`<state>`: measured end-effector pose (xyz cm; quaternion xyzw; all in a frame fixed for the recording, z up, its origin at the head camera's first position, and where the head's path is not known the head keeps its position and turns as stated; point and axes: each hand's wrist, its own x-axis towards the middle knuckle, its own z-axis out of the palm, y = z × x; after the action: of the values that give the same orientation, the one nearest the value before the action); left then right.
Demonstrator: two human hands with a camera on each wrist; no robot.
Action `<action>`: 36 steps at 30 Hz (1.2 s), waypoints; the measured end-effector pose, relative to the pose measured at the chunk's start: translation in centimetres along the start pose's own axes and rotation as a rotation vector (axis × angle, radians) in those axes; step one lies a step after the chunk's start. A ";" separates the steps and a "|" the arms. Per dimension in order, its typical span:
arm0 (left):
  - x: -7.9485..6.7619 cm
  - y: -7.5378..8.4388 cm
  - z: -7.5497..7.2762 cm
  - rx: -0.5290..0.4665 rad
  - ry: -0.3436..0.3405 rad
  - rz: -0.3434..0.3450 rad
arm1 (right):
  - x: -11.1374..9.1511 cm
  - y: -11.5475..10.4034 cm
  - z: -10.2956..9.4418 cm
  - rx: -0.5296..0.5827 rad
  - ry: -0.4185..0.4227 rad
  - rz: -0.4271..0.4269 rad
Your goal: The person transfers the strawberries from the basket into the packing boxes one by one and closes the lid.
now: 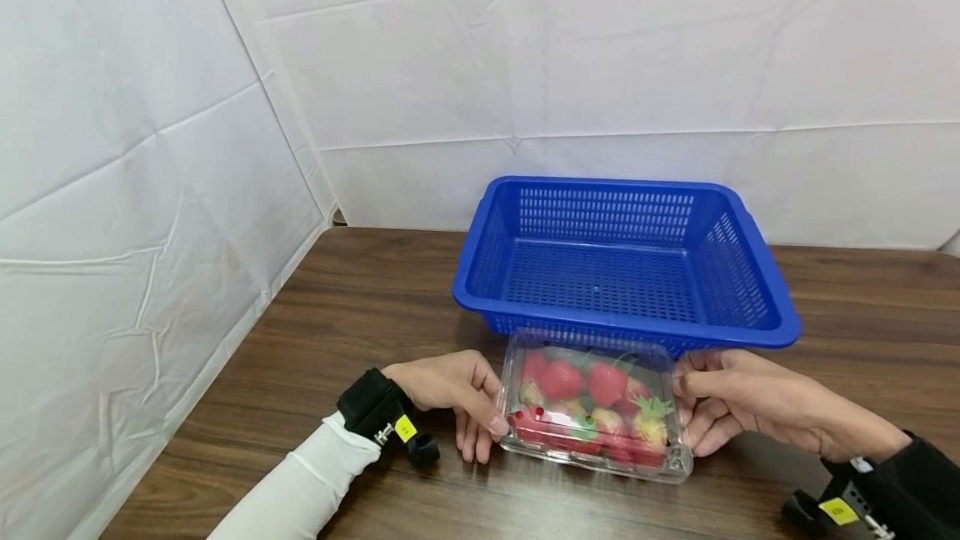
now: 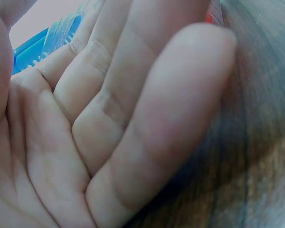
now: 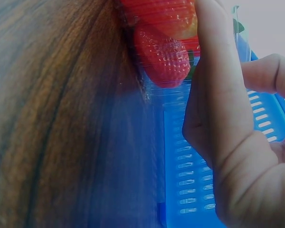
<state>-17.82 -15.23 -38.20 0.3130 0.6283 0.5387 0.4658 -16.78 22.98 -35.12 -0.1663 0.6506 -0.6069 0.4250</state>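
A clear plastic clamshell box (image 1: 592, 465) of strawberries (image 1: 561, 380) is on the wooden table, its far edge right by the blue basket. My left hand (image 1: 453, 390) is at the box's left side, the thumb touching its edge; in the left wrist view, its fingers (image 2: 171, 104) extend with an uncovered palm. My right hand (image 1: 738, 402) grips the opposite side, thumb near the upper edge and curled fingers lower down. The right wrist view shows a red strawberry (image 3: 161, 54) through the plastic beside a finger (image 3: 223, 85). Fingertip contact is partly hidden.
A blue perforated basket (image 1: 626, 319) stands directly behind the box, with nothing visible inside. The brown wooden table (image 1: 360, 298) meets white sheeting (image 1: 420, 65) at the back and white sheeting (image 1: 135, 215) at the left.
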 end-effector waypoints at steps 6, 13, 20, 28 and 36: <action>0.0 0.0 0.0 0.000 0.005 -0.006 | 0.1 0.0 -0.1 0.019 -0.011 -0.004; 0.0 0.0 0.0 -0.004 0.007 -0.007 | 0.2 0.0 -0.1 0.016 -0.001 0.010; 0.0 0.0 0.1 -0.001 0.009 -0.016 | 0.1 0.0 -0.1 0.012 -0.002 0.011; 0.1 0.0 -0.1 0.013 0.003 -0.020 | 0.1 0.1 -0.1 0.014 -0.003 0.006; 0.2 -0.1 -0.4 0.020 -0.002 -0.025 | 0.0 0.0 -0.2 0.005 -0.009 -0.013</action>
<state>-18.24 -15.25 -38.36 0.3107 0.6370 0.5261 0.4699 -16.95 23.16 -35.11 -0.1721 0.6461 -0.6107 0.4243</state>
